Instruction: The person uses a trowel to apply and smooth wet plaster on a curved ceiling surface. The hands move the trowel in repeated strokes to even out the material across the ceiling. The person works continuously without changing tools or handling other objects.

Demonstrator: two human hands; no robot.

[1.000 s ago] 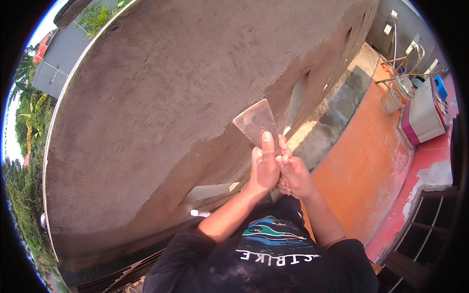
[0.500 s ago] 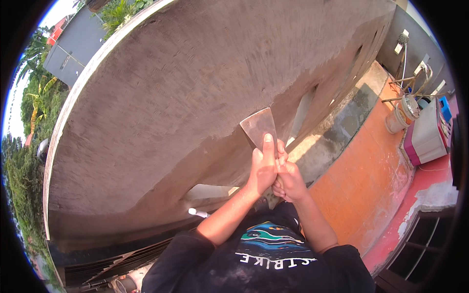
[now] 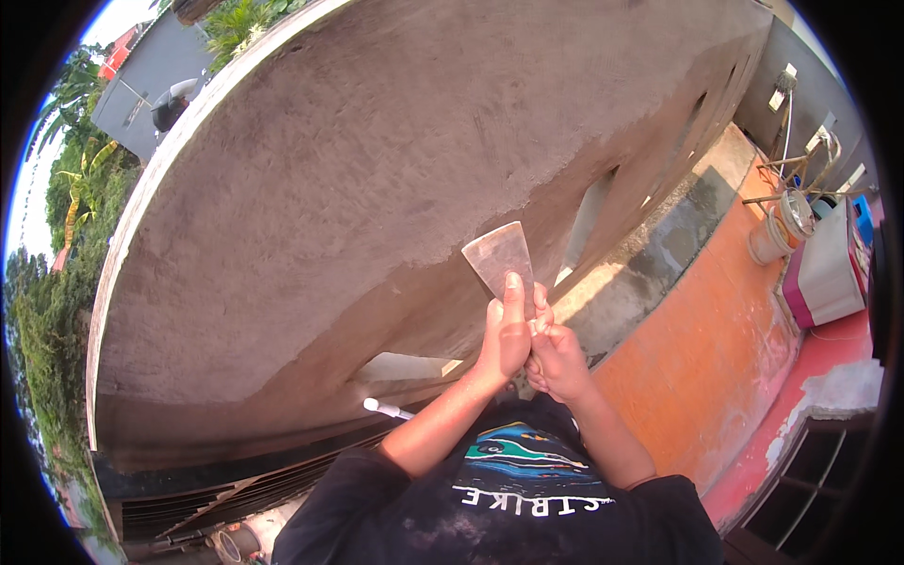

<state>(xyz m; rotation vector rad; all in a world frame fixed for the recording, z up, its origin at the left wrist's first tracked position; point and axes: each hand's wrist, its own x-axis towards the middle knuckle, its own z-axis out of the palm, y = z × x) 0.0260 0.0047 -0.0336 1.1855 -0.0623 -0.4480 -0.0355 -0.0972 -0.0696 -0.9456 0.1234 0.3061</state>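
Both my hands grip a broad scraper [image 3: 502, 259], its flared metal blade pointing up and tilted a little left. My left hand [image 3: 507, 339] is wrapped round the upper part, with the thumb pressed along the blade's base. Below and to the right, my right hand [image 3: 559, 363] is closed round the handle, against the left hand. The fingers hide most of the handle. Behind the blade stands a grey plastered wall [image 3: 311, 207], lighter and rough higher up, darker and smoother in a lower band. Blade and wall look apart, though the gap is hard to judge.
Slanted openings [image 3: 589, 221] pierce the lower wall. To the right lies an orange floor [image 3: 687, 367] beside a wet grey strip [image 3: 678, 235]. Stained buckets [image 3: 772, 235] and a white-and-magenta box [image 3: 829, 268] stand at the far right. A white-tipped rod [image 3: 384, 408] lies near my left forearm.
The scraper and both hands have come slightly lower, and the blade catches more light. Beyond the wall's top edge, a dark rounded shape has passed from lower left to upper left.
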